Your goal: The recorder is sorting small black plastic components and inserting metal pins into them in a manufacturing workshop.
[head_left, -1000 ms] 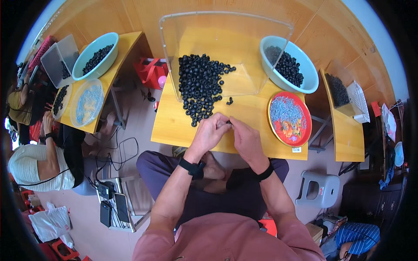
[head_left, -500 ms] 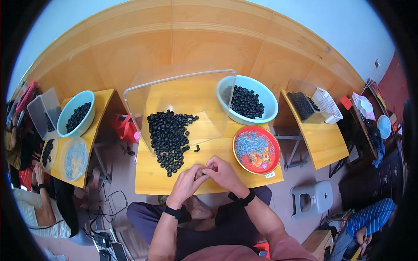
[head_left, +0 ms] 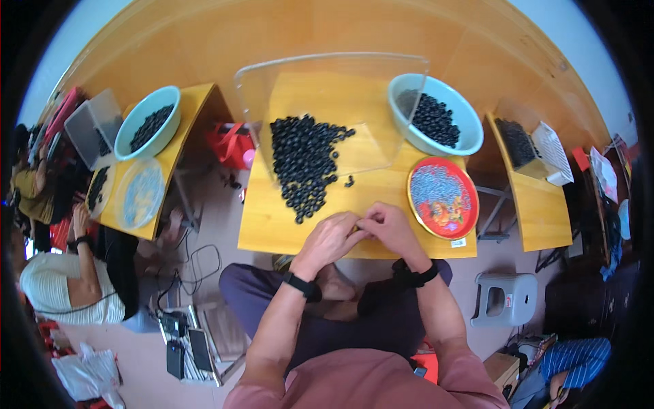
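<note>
My left hand (head_left: 332, 236) and my right hand (head_left: 387, 228) meet fingertip to fingertip over the near edge of a small wooden table (head_left: 266, 225). They pinch something small between them; it is too small to make out. A pile of small black round pieces (head_left: 304, 161) lies on the table just beyond the hands, partly inside a clear plastic tray (head_left: 320, 82). To the right stand a pale blue bowl (head_left: 465, 142) with more black pieces and a red plate (head_left: 444, 198) covered with tiny grey bits.
Another wooden table (head_left: 180, 146) at the left carries a blue bowl (head_left: 147, 123), a clear box (head_left: 92, 126) and a plate (head_left: 139, 193); a person in a white top (head_left: 61, 290) sits there. A third table (head_left: 538, 198) is on the right. A grey stool (head_left: 505, 300) stands on the floor.
The view has shifted, so the table sits differently in the picture. My hands stay together at the table's near edge, working on something small.
</note>
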`<act>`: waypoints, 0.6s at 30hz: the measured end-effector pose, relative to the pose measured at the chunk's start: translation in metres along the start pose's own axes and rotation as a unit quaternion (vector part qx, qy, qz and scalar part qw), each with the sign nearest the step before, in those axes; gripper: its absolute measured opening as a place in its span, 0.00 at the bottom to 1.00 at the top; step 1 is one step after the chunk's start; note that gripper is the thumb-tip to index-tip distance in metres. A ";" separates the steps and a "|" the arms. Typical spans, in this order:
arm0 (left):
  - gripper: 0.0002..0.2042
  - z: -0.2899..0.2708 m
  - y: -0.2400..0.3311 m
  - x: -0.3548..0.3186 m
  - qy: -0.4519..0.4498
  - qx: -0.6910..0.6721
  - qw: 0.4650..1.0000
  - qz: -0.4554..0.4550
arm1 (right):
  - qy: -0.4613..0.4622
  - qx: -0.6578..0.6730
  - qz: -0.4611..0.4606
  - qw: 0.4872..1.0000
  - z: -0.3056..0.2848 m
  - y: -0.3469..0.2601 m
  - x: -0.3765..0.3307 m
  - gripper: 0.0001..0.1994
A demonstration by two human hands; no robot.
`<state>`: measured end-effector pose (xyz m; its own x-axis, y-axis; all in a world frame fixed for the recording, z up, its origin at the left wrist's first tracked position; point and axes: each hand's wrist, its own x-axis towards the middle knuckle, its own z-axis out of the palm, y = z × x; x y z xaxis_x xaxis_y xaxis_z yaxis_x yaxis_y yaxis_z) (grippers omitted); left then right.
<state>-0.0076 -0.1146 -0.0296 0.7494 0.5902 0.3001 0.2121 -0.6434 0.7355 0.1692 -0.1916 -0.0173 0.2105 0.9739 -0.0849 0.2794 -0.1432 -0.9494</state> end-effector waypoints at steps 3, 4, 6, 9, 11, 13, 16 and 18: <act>0.13 -0.002 -0.002 -0.001 -0.016 0.005 1.000 0.002 | -0.017 0.050 0.030 0.998 0.002 0.000 0.000 0.09; 0.14 -0.002 -0.003 -0.002 -0.019 -0.006 1.000 0.014 | -0.025 0.078 0.033 0.996 0.002 0.000 0.001 0.08; 0.14 -0.001 -0.004 -0.004 -0.021 -0.007 1.000 0.012 | -0.033 0.069 0.039 0.996 0.003 0.004 0.000 0.08; 0.14 -0.001 -0.003 -0.005 -0.020 -0.013 1.000 0.012 | -0.039 0.078 0.050 0.995 0.003 0.005 -0.001 0.08; 0.14 -0.001 -0.002 -0.006 -0.017 -0.018 1.000 0.012 | -0.040 0.095 0.056 0.993 0.003 0.005 -0.002 0.08; 0.13 -0.001 -0.002 -0.007 -0.014 -0.007 1.000 0.017 | -0.048 0.105 0.070 0.991 0.004 0.005 -0.002 0.09; 0.13 -0.002 -0.002 -0.007 -0.027 0.005 1.000 0.015 | -0.060 0.107 0.077 0.989 0.002 0.005 -0.003 0.08; 0.13 -0.002 -0.002 -0.006 -0.033 0.000 0.999 0.013 | -0.064 0.116 0.082 0.988 0.001 0.004 -0.004 0.07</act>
<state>-0.0139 -0.1164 -0.0319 0.7946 0.5391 0.2791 0.1909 -0.6583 0.7281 0.1687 -0.1963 -0.0206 0.1110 0.9574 -0.2665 0.0257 -0.2709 -0.9623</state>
